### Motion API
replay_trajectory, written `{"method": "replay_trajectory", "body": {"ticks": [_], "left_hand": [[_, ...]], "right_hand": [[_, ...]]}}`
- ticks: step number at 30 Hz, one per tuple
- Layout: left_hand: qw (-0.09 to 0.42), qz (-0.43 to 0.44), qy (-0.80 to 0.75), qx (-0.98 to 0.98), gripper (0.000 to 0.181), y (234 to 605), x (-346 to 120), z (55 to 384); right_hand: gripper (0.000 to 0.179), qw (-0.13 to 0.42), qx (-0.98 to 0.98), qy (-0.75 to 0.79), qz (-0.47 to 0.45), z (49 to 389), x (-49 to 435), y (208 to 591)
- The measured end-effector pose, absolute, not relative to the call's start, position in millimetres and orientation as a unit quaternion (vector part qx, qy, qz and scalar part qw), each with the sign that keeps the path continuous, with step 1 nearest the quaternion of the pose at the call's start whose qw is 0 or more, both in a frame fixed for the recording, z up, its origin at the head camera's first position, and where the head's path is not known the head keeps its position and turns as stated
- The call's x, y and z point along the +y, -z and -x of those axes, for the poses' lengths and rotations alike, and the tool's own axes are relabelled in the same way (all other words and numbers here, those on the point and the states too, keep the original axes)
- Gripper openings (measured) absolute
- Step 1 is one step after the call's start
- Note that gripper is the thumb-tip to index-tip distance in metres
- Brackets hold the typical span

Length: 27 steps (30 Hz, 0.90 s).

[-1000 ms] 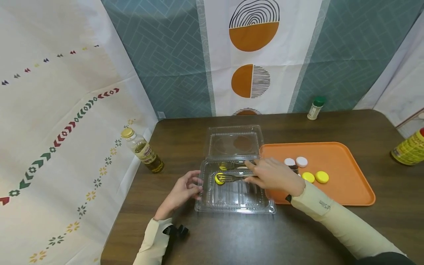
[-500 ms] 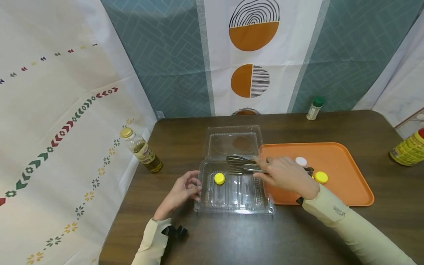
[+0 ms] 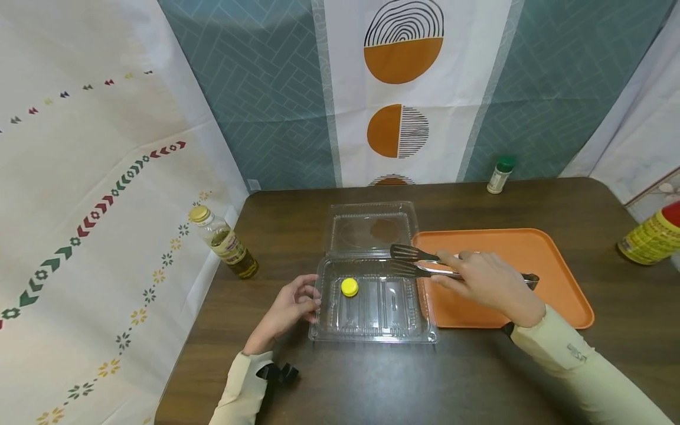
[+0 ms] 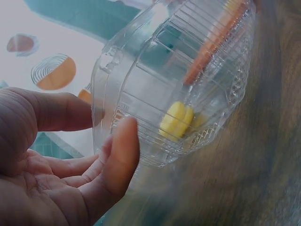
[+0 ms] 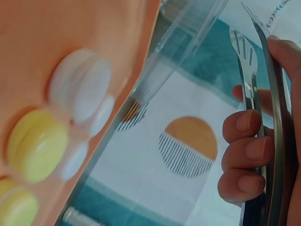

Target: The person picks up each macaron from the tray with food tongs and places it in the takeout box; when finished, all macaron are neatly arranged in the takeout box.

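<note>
My left hand (image 3: 289, 304) pinches the left rim of a clear plastic hinged container (image 3: 372, 330), whose lid (image 3: 372, 230) lies back. Inside the base, towards the left, sits one yellow macaron (image 3: 349, 287). My right hand (image 3: 491, 280) grips metal tongs with dark slotted tips (image 3: 408, 254); the tips are apart with nothing between them, over the container's right side. The hand itself is above the orange tray (image 3: 558, 289) and hides its macarons in the head view. The right wrist view shows a white macaron (image 5: 81, 84) and a yellow macaron (image 5: 36, 146) among several on the tray.
An oil bottle (image 3: 225, 242) stands at the table's left edge. Towards the back is a green-capped shaker (image 3: 500, 176), and a yellow container with a red lid (image 3: 650, 236) stands at the far right. The tray lies against the container's right side.
The tongs have let go of the yellow macaron, which stays in the container. My right hand has moved right with the tongs, over the tray. My left hand keeps its hold on the rim.
</note>
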<state>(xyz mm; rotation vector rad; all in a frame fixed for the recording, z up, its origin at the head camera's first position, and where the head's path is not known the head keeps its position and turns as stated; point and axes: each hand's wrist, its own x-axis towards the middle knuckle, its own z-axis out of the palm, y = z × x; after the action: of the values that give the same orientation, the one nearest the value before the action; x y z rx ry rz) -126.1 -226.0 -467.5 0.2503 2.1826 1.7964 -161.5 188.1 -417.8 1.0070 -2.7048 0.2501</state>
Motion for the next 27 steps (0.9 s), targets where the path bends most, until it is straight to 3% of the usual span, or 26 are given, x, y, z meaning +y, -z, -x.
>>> {"method": "replay_trajectory", "body": {"ticks": [18, 24, 27], "left_hand": [[0.154, -0.08, -0.645, 0.744, 0.059, 471.0, -226.3, 125.5], [0.154, -0.077, -0.647, 0.743, 0.058, 469.8, -225.1, 124.3], [0.153, -0.074, -0.646, 0.744, 0.058, 470.3, -224.6, 124.5]], "right_hand": [[0.05, 0.124, -0.956, -0.076, -0.254, 146.6, 260.3, 428.6], [0.057, 0.061, -0.977, -0.051, -0.199, 142.7, 277.2, 425.9], [0.058, 0.062, -0.978, -0.046, -0.192, 142.0, 284.3, 426.4]]}}
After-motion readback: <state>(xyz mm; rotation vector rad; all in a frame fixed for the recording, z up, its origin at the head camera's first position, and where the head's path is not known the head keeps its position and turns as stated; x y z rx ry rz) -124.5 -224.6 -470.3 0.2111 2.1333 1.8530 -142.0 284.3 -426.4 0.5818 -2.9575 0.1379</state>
